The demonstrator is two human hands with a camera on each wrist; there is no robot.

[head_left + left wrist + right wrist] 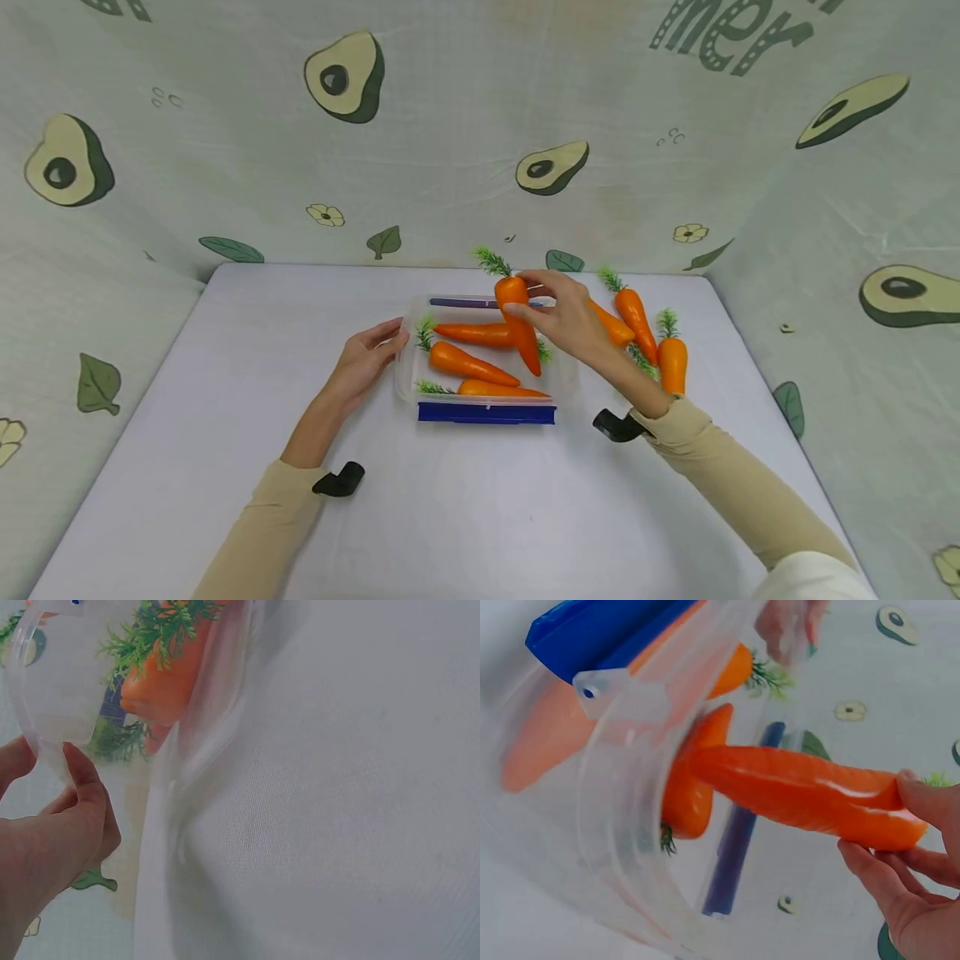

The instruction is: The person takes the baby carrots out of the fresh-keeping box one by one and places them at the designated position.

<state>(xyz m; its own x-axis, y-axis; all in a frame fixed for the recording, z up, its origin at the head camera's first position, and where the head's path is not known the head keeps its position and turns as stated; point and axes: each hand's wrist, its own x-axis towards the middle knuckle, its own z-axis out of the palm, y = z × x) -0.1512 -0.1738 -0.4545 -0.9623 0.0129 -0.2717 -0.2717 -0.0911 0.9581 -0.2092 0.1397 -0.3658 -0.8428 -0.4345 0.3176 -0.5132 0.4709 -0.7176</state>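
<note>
My right hand (573,321) pinches an orange carrot (528,337) near its leafy top, holding it tilted above a clear plastic container (405,379). In the right wrist view the held carrot (802,791) points its tip over the container. My left hand (362,365) grips the container's left rim; the left wrist view shows thumb and fingers of that hand (64,840) pinching the edge. Three carrots lie inside: one at the back (472,335), one in the middle (471,364) and one along the front (501,389).
Right of the container lie more carrots: one partly behind my right hand (613,327), one beyond it (635,321) and one farther right (672,367). Blue latches stand on the container's front (487,414) and back (461,303). A patterned cloth (450,125) rises behind the white table (465,517).
</note>
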